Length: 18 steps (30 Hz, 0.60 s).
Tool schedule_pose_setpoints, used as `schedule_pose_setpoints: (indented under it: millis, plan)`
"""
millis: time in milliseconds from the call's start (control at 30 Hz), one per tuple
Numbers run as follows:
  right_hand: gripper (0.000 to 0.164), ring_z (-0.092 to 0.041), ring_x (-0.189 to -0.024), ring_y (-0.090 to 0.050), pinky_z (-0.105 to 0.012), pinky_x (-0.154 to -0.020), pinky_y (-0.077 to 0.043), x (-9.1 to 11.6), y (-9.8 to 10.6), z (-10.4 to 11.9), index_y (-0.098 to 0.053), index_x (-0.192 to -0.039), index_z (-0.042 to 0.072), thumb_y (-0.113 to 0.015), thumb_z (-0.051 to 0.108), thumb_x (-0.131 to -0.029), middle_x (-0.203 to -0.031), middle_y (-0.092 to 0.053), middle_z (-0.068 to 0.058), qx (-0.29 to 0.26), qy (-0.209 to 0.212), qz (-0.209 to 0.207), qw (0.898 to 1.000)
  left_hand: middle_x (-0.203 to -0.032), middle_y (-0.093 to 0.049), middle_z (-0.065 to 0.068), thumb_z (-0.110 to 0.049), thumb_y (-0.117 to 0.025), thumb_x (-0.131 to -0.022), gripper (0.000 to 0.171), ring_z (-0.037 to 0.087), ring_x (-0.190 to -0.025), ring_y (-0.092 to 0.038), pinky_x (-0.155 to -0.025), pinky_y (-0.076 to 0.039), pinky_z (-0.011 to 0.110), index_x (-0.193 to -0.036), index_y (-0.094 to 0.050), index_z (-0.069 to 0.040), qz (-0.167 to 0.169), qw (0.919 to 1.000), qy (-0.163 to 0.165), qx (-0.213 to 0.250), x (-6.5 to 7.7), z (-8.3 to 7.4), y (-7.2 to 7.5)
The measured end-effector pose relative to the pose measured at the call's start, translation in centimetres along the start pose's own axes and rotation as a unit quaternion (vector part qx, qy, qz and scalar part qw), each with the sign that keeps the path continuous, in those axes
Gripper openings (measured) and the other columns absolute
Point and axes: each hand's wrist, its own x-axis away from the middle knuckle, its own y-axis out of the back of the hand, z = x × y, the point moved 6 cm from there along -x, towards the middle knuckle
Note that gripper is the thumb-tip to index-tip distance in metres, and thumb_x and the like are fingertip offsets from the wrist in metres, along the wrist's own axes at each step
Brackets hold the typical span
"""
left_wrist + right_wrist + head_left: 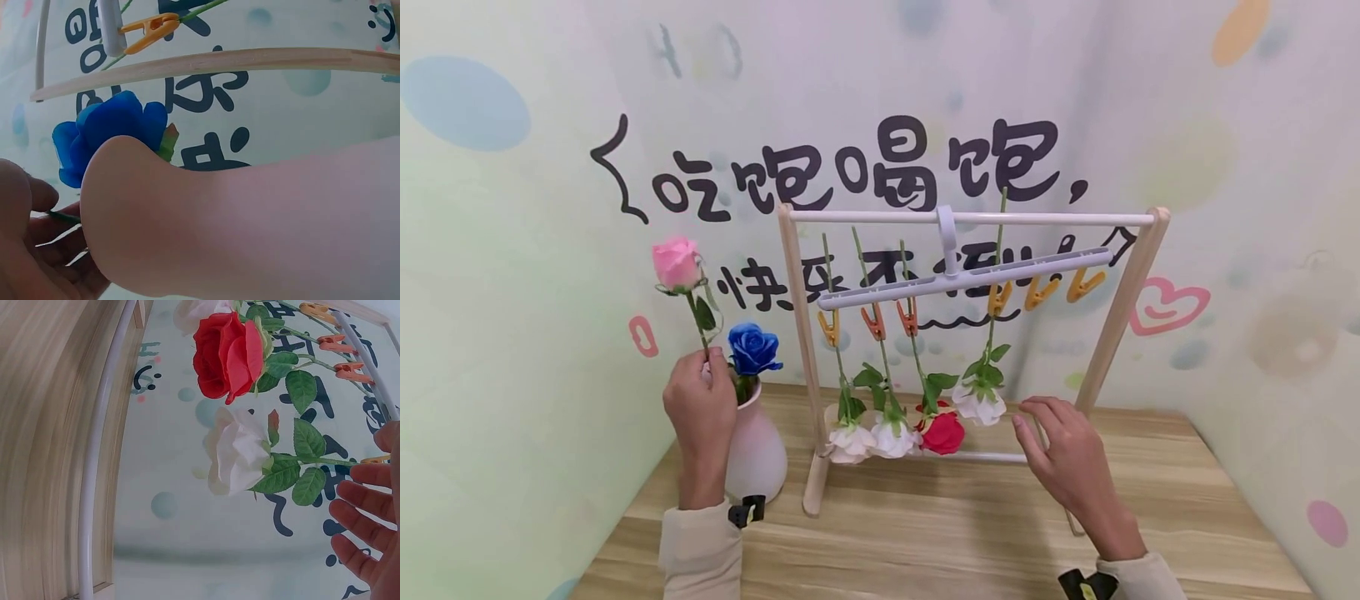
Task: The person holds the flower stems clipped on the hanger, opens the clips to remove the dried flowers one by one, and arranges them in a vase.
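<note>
My left hand (702, 404) pinches the green stem of a pink rose (676, 265), held upright with its bloom above the hand. Right beside that hand, a blue rose (754, 348) stands in a pale vase (757, 454); in the left wrist view the vase (250, 231) hides part of the fingers. My right hand (1067, 454) has its fingers loosely spread, with nothing in them, close to a hanging white rose (979, 403). Head down from clips on a grey hanger (895, 289) also hang a red rose (942, 431) and two more white roses (850, 442).
The hanger hooks over the top bar (865, 217) of a wooden rack (1120, 325). Two yellow clips (1084, 285) at its right end hold nothing. The rack and vase stand on a wooden table (917, 542), against a wall with black lettering (902, 162).
</note>
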Motion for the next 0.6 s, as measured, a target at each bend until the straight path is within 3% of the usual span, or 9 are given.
schedule_pose_setpoints:
  millis: [167, 333, 467, 600]
  plan:
    - [0.02, -0.031, -0.088, -0.065, -0.048, -0.076, -0.052, 0.0, -0.1, -0.2, -0.071, -0.095, 0.0, -0.068, 0.017, -0.086, -0.094, -0.07, -0.012, -0.002, -0.003, 0.0, 1.0, -0.113, -0.063, 0.031, -0.021, -0.058, -0.099, 0.036, 0.047, -0.109, -0.057, -0.096, -0.044, 0.061, -0.111, -0.063, 0.012, 0.057, 0.9978, 0.007, -0.032, 0.6, 0.1, 0.1]
    - [0.02, -0.031, -0.09, -0.066, -0.049, -0.077, -0.053, -0.1, -0.3, -0.3, -0.071, -0.096, 0.0, -0.068, 0.016, -0.086, -0.095, -0.07, -0.012, -0.005, -0.006, 0.003, 1.0, -0.127, -0.051, 0.034, -0.032, -0.066, -0.094, 0.06, 0.048, -0.116, -0.048, -0.099, -0.039, 0.065, -0.129, -0.048, 0.014, 0.121, 0.9887, 0.061, -0.064, 1.3, 0.1, 0.7]
    - [0.02, -0.031, -0.091, -0.066, -0.049, -0.078, -0.053, -0.6, -0.7, -0.4, -0.071, -0.099, 0.0, -0.071, 0.015, -0.085, -0.097, -0.07, -0.013, -0.004, -0.013, 0.004, 1.0, -0.142, -0.039, 0.034, -0.049, -0.063, -0.093, 0.084, 0.05, -0.128, -0.04, -0.106, -0.033, 0.066, -0.144, -0.032, 0.011, 0.152, 0.9777, 0.116, -0.087, 1.6, 0.0, 1.4]
    - [0.026, -0.032, -0.094, -0.066, -0.05, -0.077, -0.055, -1.6, -1.6, -0.7, -0.069, -0.107, -0.001, -0.072, 0.015, -0.086, -0.104, -0.069, -0.016, -0.005, -0.042, 0.011, 0.999, -0.139, -0.044, 0.033, -0.057, -0.054, -0.095, 0.083, 0.052, -0.125, -0.044, -0.104, -0.035, 0.067, -0.141, -0.038, 0.01, 0.17, 0.967, 0.142, -0.126, 1.8, -0.3, 2.2]
